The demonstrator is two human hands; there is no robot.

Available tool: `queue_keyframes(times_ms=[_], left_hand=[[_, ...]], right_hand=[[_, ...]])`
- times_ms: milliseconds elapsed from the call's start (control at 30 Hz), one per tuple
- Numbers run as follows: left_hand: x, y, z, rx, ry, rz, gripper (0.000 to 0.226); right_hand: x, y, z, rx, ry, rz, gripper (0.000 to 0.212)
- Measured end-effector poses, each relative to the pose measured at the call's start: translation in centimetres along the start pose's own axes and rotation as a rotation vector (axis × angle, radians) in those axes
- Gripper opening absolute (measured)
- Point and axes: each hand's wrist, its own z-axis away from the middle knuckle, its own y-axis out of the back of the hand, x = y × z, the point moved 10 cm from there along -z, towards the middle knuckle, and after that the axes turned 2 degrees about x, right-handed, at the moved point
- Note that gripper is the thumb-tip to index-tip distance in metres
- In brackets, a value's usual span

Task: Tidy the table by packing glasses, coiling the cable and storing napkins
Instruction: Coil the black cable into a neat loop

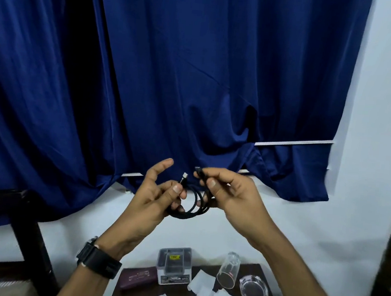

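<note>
Single head view, wide-angle, faces forward at curtain [196, 76]; table [253, 271] low, seemingly partly cropped.

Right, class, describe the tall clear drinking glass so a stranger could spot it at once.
Start at the small dark wooden table below the blue curtain. Near its far right corner, the tall clear drinking glass stands between white paper napkins and a low, wide clear glass ashtray. It is the only tall, slim clear thing there.

The cable [189, 215] loops between left hand [153, 198] and right hand [230, 196] above the table [249, 268].
</note>
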Motion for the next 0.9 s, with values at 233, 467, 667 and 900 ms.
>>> queue_keyframes(times_ms=[233, 467, 667, 900], left_hand=[[1.3, -1.1, 0.6, 0.093, -0.141, -0.405, 0.043], [0.8, -2.7, 1.5, 0.048, -0.15, -0.617, 0.061], [1.8, -3.3, 1.4, 0.062, -0.219, -0.717, 0.077], [-1.3, -1.8, 1.1, 0.148, 0.077, -0.119, 0.053]], right_hand=[[-1.5, -0.8, 1.2, -0.032, 0.232, 0.526, 0.035], [0.3, -0.1, 0.8, -0.023, 0.051, 0.8, 0.024], [2.2, 1.0, 1.0, 0.106, -0.066, 0.702, 0.026], [7.4, -2.0, 1.7, -0.044, -0.455, -0.195, 0.035]])
